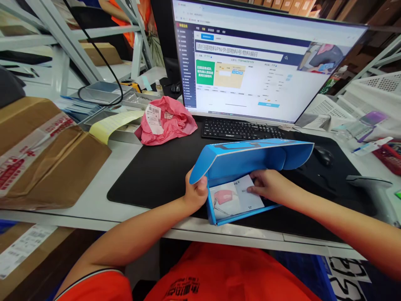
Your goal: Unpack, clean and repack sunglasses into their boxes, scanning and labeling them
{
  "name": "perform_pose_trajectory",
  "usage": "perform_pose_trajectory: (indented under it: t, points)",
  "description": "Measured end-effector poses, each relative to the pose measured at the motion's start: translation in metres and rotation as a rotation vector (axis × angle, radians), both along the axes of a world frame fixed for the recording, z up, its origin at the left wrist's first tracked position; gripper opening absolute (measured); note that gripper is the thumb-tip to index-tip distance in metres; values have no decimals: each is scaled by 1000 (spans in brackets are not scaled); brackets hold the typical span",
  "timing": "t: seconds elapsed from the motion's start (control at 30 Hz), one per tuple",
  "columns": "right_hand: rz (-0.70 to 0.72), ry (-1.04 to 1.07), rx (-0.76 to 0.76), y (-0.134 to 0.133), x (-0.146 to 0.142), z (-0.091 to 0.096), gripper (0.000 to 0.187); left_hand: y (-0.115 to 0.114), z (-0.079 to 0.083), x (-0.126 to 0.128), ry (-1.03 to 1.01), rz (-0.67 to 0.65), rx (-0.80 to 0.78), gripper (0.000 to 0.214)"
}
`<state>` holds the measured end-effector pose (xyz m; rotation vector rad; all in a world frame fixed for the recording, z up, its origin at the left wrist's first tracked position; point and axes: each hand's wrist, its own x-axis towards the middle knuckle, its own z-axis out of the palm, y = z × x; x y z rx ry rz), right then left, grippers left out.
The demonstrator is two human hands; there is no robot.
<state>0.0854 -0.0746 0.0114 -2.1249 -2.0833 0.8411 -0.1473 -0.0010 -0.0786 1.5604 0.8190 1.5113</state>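
Note:
A blue cardboard box (250,156) lies on the black desk mat (156,175) with its lid raised. My left hand (196,192) grips the box's left edge, thumb on the lid corner. My right hand (269,186) reaches inside the box, fingers closed on a white leaflet (247,196). Beside the leaflet lies a clear bag with a pink item (224,198).
A keyboard (241,129) and monitor (260,62) stand behind the box, a mouse (324,155) to the right. A crumpled pink bag (166,121) and metal trays (109,113) sit at the left, an opened brown carton (40,154) further left. A barcode scanner (372,188) rests at the right.

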Motion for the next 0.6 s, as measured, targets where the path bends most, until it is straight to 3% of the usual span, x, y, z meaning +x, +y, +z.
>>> perform_pose_trajectory:
  t: [0.1,0.2,0.3,0.4,0.5,0.6]
  points:
    - [37,-243,116,-11,-1,5,24,-1,0,-1,20,22,34,62]
    - [89,-447,288,-24,2,17,21,0,1,-2,46,53,65,62]
    - [159,-258,382,-40,15,30,22,8,7,-6,67,87,103,60]
    - [106,-62,411,-60,35,35,23,22,16,-16,74,116,137,58]
    - [-41,11,414,-80,58,26,25,30,23,-34,208,72,167,59]
    - [-165,120,369,-92,76,7,27,25,24,-57,361,-24,133,56]
